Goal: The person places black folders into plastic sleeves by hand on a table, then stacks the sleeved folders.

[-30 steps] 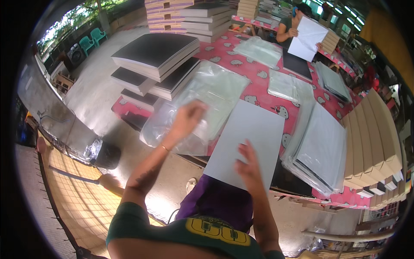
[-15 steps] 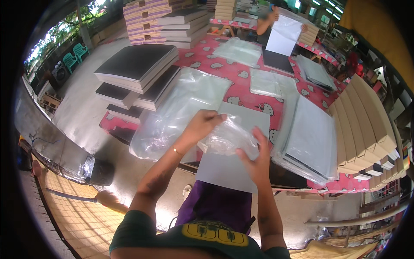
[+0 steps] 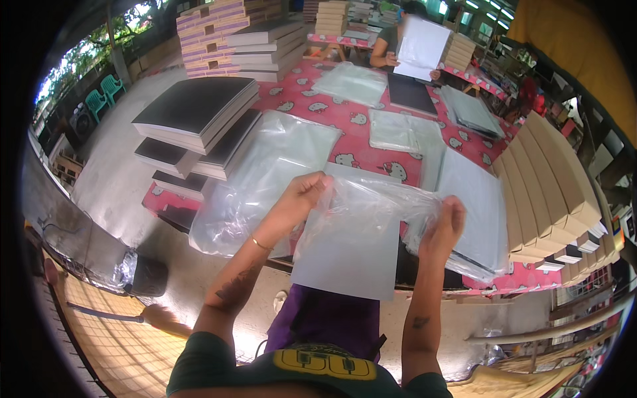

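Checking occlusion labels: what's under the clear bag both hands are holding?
A white board shows beneath and through the clear bag, held by the left hand and right hand. The board's top end and the red table beneath are covered.

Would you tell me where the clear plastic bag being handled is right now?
In the head view, the clear plastic bag is stretched between the left hand and right hand, over the white sheet.

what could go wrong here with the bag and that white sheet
The clear plastic bag is thin and stretched between the left hand and right hand; pulling harder might tear it. The white sheet overhangs the table edge toward the lap, so it may slide off or bend. The loose stack of bags alongside could get dragged by an elbow.
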A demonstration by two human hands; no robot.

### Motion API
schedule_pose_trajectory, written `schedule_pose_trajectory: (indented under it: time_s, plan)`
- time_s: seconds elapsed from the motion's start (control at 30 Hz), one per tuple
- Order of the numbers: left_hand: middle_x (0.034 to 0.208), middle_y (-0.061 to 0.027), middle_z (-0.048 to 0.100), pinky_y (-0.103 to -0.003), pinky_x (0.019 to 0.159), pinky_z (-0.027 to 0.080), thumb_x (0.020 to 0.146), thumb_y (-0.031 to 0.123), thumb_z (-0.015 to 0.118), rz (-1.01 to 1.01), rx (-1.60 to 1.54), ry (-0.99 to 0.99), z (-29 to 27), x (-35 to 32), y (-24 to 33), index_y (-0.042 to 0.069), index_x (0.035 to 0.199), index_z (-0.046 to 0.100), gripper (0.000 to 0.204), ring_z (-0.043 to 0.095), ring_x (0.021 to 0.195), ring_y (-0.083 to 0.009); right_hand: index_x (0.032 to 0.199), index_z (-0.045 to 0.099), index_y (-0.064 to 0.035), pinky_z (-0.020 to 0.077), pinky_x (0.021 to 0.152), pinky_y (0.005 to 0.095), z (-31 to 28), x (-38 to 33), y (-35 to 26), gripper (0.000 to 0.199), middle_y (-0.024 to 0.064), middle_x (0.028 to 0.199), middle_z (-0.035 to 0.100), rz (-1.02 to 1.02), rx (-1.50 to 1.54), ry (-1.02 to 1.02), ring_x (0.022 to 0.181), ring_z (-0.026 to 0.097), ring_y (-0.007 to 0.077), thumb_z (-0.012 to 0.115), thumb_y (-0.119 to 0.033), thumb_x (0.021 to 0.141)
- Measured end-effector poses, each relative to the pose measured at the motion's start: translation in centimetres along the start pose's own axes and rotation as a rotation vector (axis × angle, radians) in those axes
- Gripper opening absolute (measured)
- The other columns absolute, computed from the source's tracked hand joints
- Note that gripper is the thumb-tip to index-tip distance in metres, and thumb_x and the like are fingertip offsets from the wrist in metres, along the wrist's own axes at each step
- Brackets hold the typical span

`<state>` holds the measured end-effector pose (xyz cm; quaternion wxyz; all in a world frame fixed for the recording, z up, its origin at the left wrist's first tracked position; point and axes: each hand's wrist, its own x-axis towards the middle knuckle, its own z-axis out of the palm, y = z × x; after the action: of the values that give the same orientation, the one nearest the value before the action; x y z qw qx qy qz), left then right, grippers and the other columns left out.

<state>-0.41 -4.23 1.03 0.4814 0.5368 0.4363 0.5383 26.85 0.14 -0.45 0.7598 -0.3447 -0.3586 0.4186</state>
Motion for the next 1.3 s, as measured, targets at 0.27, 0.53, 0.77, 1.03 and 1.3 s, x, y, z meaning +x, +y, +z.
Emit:
schedule_pose_trajectory:
  time_s: [0.27, 0.53, 0.77, 1.03, 1.3]
  plan:
    - [0.072, 0.0054, 0.055, -0.022, 0.055, 0.037, 0.095, 0.021, 0.053, -0.109, 0.167, 0.021, 0.7, 1.4, 2.4, 0.004, 0.084, 0.062, 0.022, 0.044, 0.059, -0.0053, 0.108, 0.057, 0.0006, 0.0424, 0.073, 0.0258, 3.7, -1.4, -2.6, 0.033, 0.0087, 0.101, 0.058, -0.548, -0.908, -0.764, 0.086, 0.052, 0.0108, 0.067, -0.022, 0.086]
    - [0.083, -0.0128, 0.062, -0.029, 0.062, 0.046, 0.084, 0.01, 0.065, 0.59, 0.442, 0.195, 6.3, -5.9, 0.6, -0.003, 0.093, 0.062, 0.016, 0.062, 0.072, -0.0176, 0.094, 0.062, 0.0004, 0.037, 0.054, 0.0221, 3.1, -4.2, 2.5, 0.021, -0.0027, 0.071, 0.054, 0.491, -0.102, -0.398, 0.061, 0.046, 0.0046, 0.062, -0.021, 0.091]
    - [0.066, -0.0112, 0.055, -0.028, 0.053, 0.043, 0.089, 0.015, 0.062, 0.319, 0.329, 0.232, 6.3, -4.6, -2.2, -0.001, 0.089, 0.061, 0.016, 0.053, 0.056, -0.0198, 0.097, 0.061, -0.0019, 0.0447, 0.062, 0.0224, 1.1, -7.9, 2.3, 0.019, -0.0011, 0.078, 0.057, 0.254, -0.018, -0.667, 0.069, 0.052, 0.0062, 0.061, -0.021, 0.091]
    - [0.072, -0.013, 0.059, -0.03, 0.052, 0.043, 0.09, 0.012, 0.059, 0.292, 0.64, 0.531, 1.6, -4.5, -2.6, -0.002, 0.08, 0.059, 0.017, 0.053, 0.057, -0.0192, 0.132, 0.038, -0.0089, 0.0534, 0.082, 0.0389, 0.5, -8.3, -0.2, 0.052, 0.0057, 0.104, 0.06, 0.618, 0.486, -0.552, 0.094, 0.062, 0.0188, 0.063, -0.025, 0.089]
    - [0.105, -0.0148, 0.06, -0.03, 0.083, 0.045, 0.077, 0.004, 0.068, 0.25, 0.579, 0.196, -4.1, -6.6, -0.2, 0.002, 0.08, 0.059, 0.009, 0.06, 0.094, -0.0227, 0.128, 0.047, -0.0111, 0.0486, 0.073, 0.0381, -2.8, -1.9, -3.9, 0.046, 0.0004, 0.087, 0.055, 0.652, 0.153, -0.681, 0.075, 0.056, 0.0158, 0.064, -0.012, 0.085]
